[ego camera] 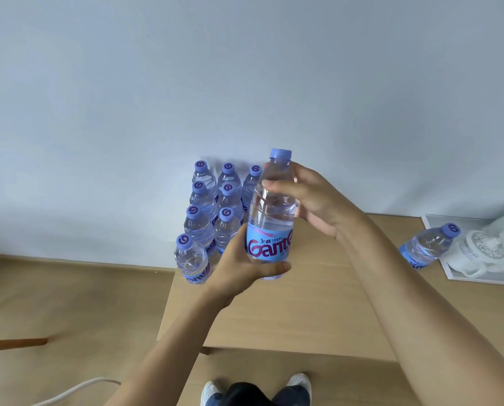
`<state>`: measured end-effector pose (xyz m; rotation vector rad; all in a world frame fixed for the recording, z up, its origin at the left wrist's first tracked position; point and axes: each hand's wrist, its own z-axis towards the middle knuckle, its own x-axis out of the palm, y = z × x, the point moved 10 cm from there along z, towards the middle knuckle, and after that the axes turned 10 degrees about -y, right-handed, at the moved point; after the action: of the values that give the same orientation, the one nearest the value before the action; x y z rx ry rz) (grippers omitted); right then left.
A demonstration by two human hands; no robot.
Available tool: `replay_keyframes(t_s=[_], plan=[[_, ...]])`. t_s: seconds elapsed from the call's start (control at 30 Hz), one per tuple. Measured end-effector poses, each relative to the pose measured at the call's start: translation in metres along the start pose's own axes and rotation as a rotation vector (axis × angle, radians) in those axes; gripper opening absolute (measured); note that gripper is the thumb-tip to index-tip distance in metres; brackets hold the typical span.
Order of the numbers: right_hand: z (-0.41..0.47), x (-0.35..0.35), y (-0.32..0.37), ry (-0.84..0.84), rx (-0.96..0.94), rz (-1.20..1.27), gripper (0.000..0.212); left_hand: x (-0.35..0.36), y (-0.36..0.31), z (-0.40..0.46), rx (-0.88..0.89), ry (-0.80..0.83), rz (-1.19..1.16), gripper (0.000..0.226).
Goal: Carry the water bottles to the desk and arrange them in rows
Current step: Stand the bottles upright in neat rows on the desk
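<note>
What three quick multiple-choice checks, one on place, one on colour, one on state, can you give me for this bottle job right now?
1. Where does the lone bottle stand?
A. on the floor
B. on the desk's right side, beside the white tray
C. on top of the grouped bottles

2. What colour are the bottle caps?
A. red
B. green
C. purple-blue

3. How is the held bottle held?
A. by both hands, clear of the desk
B. by one hand only
C. it lies flat on the desk, untouched

Answers:
1 B: it stands apart from the grouped bottles, next to the white tray on the desk.
2 C: each visible cap, such as the one on the held bottle, is purple-blue.
3 A: the left hand grips its base and the right hand grips its upper part.
</note>
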<state>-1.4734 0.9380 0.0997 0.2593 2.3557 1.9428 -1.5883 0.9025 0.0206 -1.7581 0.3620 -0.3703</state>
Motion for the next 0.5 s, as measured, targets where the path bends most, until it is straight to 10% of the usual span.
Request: replay_keyframes(t_s=[0.5], plan=[[-0.014, 0.058, -0.117, 0.069, 0.026, -0.294, 0.046, -0.059, 0.126, -0.006, -0.173, -0.084, 0.099, 0.079]])
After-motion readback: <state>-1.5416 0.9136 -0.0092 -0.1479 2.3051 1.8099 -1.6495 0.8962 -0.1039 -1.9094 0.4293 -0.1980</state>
